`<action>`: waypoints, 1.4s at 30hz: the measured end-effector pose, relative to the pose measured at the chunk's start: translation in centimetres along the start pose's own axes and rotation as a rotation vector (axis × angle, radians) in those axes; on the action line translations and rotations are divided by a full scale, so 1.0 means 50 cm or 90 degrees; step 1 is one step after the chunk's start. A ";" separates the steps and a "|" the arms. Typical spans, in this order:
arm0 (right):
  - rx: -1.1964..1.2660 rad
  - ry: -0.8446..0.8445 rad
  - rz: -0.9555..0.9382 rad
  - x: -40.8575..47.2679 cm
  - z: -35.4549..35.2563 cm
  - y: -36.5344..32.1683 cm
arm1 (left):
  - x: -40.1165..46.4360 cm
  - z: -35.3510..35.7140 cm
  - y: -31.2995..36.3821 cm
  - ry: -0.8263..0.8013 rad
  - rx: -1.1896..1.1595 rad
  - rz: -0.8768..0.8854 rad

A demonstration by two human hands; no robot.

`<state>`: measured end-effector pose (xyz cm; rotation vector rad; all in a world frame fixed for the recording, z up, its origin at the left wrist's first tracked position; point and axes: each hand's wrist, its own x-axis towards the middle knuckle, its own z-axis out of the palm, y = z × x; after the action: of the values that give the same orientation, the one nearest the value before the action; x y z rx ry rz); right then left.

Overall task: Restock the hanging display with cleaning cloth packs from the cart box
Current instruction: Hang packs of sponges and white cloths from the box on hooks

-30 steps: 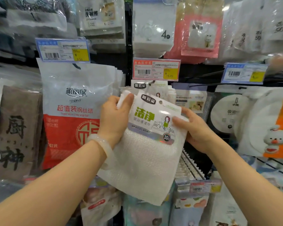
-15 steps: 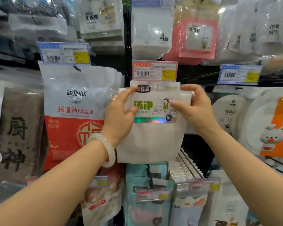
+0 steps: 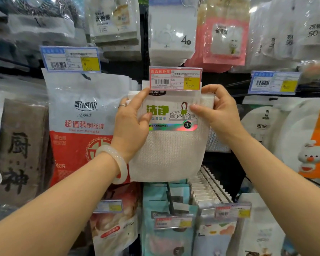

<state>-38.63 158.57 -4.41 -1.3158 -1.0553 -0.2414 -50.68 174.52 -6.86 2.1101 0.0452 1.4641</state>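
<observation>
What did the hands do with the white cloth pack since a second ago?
The cleaning cloth pack went from tilted and low to upright and higher, its top now tucked behind the red price tag. The left hand and right hand kept holding its sides. The red steel wool bag beside it stayed put.

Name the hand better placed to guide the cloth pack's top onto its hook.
Probably right. The right hand pinches the cloth pack at its top corner, just under the red price tag; the left hand grips lower along the side.
</observation>
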 end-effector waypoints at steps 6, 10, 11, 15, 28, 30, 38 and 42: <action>0.014 -0.007 0.012 -0.014 -0.008 0.007 | -0.009 -0.001 0.008 -0.046 0.012 -0.052; 0.016 -0.012 0.021 -0.013 -0.010 0.008 | -0.010 -0.003 0.013 -0.059 0.003 -0.052; 0.014 -0.012 0.023 -0.014 -0.010 0.010 | -0.011 -0.005 0.013 -0.063 0.002 -0.054; 0.024 -0.005 0.021 -0.014 -0.008 0.010 | -0.006 -0.010 0.021 -0.075 0.008 -0.069; -0.170 0.000 0.015 -0.011 -0.001 0.051 | 0.015 0.018 -0.020 -0.104 -0.060 -0.162; -0.283 -0.045 -0.008 -0.023 -0.004 0.065 | 0.012 0.021 -0.028 -0.120 -0.054 -0.166; -0.366 -0.073 0.001 -0.009 0.000 0.092 | -0.003 0.052 -0.056 -0.174 0.126 -0.152; -0.365 -0.055 0.021 0.009 0.018 0.121 | 0.012 0.080 -0.073 -0.141 0.205 -0.146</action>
<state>-34.69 161.33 -8.21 -1.8684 -1.0760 -0.4908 -45.92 176.08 -8.98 2.4180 0.4495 1.1417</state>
